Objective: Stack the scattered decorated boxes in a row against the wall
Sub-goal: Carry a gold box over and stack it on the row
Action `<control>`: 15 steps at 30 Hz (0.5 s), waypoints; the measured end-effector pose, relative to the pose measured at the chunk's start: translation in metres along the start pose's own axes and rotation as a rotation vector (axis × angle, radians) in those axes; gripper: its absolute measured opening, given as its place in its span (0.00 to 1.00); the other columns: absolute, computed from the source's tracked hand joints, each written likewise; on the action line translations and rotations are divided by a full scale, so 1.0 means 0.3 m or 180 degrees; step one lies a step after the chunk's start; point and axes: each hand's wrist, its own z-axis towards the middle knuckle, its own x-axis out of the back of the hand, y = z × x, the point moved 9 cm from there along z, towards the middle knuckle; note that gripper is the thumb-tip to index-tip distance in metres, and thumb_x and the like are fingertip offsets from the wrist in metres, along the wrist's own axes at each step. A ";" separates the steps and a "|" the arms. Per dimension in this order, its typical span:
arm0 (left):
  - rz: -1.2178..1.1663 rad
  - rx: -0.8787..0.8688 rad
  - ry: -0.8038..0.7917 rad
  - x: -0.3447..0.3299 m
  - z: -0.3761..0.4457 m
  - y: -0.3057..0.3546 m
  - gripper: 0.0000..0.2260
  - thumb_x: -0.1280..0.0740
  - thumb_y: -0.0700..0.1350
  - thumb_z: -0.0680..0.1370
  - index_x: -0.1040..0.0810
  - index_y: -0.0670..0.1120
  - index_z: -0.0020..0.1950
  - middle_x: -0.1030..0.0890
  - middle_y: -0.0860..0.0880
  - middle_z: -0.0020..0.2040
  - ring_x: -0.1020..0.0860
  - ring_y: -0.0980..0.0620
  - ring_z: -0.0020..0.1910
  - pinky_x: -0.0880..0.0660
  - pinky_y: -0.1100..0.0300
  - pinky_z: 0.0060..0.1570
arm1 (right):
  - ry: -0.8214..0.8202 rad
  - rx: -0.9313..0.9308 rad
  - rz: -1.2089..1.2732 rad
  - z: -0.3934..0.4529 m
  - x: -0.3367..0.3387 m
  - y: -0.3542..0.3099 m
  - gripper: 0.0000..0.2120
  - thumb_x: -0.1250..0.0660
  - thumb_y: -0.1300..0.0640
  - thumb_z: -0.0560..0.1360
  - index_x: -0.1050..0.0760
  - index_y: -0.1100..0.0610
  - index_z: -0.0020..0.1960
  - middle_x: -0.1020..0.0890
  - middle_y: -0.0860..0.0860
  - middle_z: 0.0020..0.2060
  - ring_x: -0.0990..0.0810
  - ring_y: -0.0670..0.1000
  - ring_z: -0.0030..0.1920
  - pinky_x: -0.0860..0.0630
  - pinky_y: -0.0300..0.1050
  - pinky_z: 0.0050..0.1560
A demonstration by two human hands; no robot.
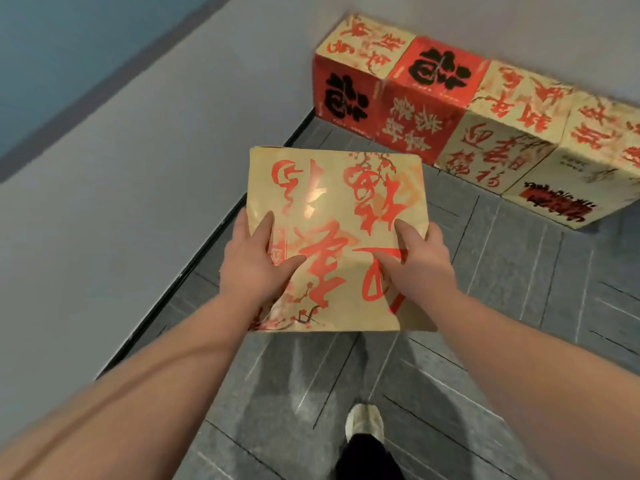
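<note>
Gold box point(337, 237) with red lettering sits up off the floor between my palms, my left hand point(254, 261) and right hand point(417, 263) gripping its two sides, thumbs laid flat across the top face. Ahead, a row of boxes point(485, 119) stands against the wall point(485, 26) on the grey tiled floor point(519, 289).

A row of 4 decorated boxes point(485, 123) blocked the far wall point(450, 15), starting at the corner with the left wall point(121, 168). The held box point(337, 240), gripped by the left hand point(254, 261) and right hand point(417, 265), filled the middle. Open grey floor point(519, 289) lay between them and rightward.
</note>
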 end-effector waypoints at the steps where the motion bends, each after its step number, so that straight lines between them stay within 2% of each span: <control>1: 0.0029 -0.0023 -0.0022 -0.003 0.068 0.042 0.42 0.30 0.65 0.68 0.44 0.53 0.77 0.50 0.50 0.77 0.41 0.45 0.73 0.36 0.47 0.68 | 0.0024 0.0005 0.0026 0.057 0.029 0.001 0.31 0.36 0.37 0.74 0.40 0.43 0.74 0.41 0.52 0.70 0.37 0.58 0.67 0.31 0.55 0.62; 8: 0.0003 -0.0368 -0.0060 0.002 0.510 0.420 0.42 0.29 0.63 0.69 0.43 0.52 0.77 0.48 0.50 0.77 0.41 0.48 0.74 0.38 0.53 0.69 | 0.0249 -0.0145 0.0045 0.457 0.322 0.028 0.31 0.37 0.36 0.75 0.41 0.42 0.74 0.42 0.51 0.71 0.37 0.58 0.68 0.30 0.54 0.60; 15: 0.0019 -0.0621 -0.0215 0.040 0.946 0.695 0.41 0.29 0.63 0.69 0.43 0.53 0.77 0.48 0.49 0.78 0.40 0.46 0.74 0.40 0.52 0.70 | 0.0475 -0.0301 -0.0008 0.828 0.554 -0.026 0.32 0.38 0.35 0.74 0.41 0.43 0.74 0.43 0.54 0.73 0.37 0.59 0.69 0.29 0.58 0.63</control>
